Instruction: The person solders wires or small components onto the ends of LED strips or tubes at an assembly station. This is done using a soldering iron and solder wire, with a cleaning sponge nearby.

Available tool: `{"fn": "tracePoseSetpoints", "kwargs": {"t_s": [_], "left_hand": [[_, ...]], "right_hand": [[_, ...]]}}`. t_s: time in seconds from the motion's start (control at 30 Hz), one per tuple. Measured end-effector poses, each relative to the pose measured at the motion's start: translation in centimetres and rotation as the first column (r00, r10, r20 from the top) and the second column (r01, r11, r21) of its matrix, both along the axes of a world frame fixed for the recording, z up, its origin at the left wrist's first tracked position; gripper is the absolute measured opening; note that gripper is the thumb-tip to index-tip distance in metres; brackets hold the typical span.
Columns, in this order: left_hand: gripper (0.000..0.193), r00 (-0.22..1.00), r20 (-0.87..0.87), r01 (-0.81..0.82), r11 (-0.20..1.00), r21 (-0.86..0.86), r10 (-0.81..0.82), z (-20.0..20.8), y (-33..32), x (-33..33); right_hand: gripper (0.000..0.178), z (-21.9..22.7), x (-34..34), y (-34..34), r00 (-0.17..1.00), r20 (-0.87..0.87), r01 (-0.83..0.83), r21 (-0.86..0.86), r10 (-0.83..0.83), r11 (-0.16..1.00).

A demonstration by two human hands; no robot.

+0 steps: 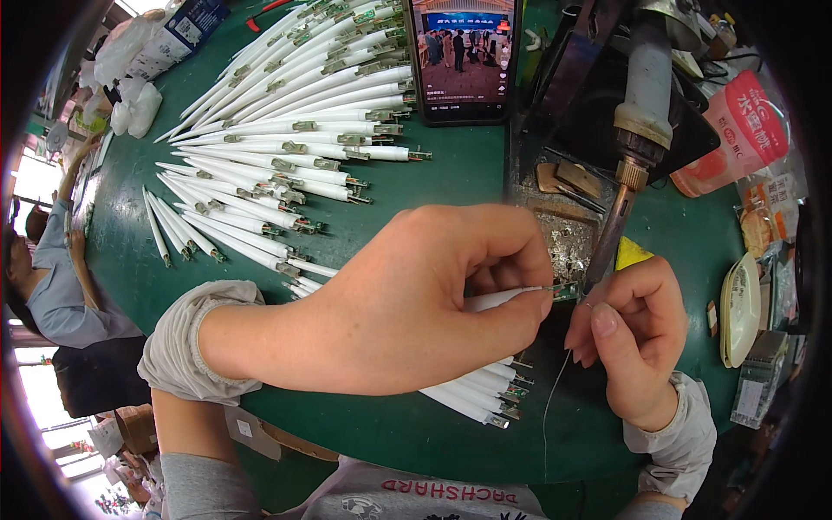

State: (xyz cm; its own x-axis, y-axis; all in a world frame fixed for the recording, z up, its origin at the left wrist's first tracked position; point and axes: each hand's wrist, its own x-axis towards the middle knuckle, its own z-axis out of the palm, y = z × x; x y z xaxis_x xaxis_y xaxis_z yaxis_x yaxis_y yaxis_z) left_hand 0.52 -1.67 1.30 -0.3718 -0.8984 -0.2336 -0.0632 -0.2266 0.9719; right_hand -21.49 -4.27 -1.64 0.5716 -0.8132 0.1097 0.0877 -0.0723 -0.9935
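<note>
left hand [407, 303]: fingers pinched, forearm crossing from left | right hand [628, 334]: fingers curled, thumb and forefinger pinched

A: Hands? 
B: Left hand [407, 303] and right hand [628, 334] meet near the table's [416, 433] front edge — tube with circuit board [520, 297] between them, soldering iron tip [611, 243] just behind.
A: Rest?
B: Fanned pile of tubes [286, 130] behind-left, smaller stack [485, 390] under the hands, phone [462, 56] at back — packets [737, 130] far right.
</note>
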Motion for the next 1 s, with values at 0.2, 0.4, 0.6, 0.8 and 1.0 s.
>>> {"fn": "tracePoseSetpoints", "kwargs": {"t_s": [0.2,0.4,0.6,0.8,1.0], "left_hand": [[0.012,0.975,0.22,0.032,0.955,-0.296,0.035,-0.5,0.5,-0.3],[0.012,0.964,0.25,0.059,0.838,-0.543,0.094,-1.2,0.7,-0.5],[0.012,0.951,0.301,0.098,0.847,-0.523,0.076,-0.7,0.8,-0.5],[0.01,0.994,0.105,0.022,0.997,-0.074,-0.014,-0.3,-0.1,-0.4],[0.01,0.998,0.054,0.026,0.991,-0.129,-0.02,-0.4,0.1,-0.5]], "right_hand": [[0.015,-0.6,-0.2,-0.2,1.0,-0.001,-0.028,0.008,0.028,1.0],[0.016,-0.9,-0.3,-0.3,0.998,0.017,-0.055,0.035,0.054,0.998],[0.015,-0.9,-0.3,-0.2,0.999,0.012,-0.051,0.029,0.05,0.998],[0.013,0.3,-0.1,0.0,0.999,0.009,-0.054,0.066,0.053,0.996],[0.014,0.3,0.2,0.4,0.999,0.035,0.004,0.051,-0.006,0.999]]}}
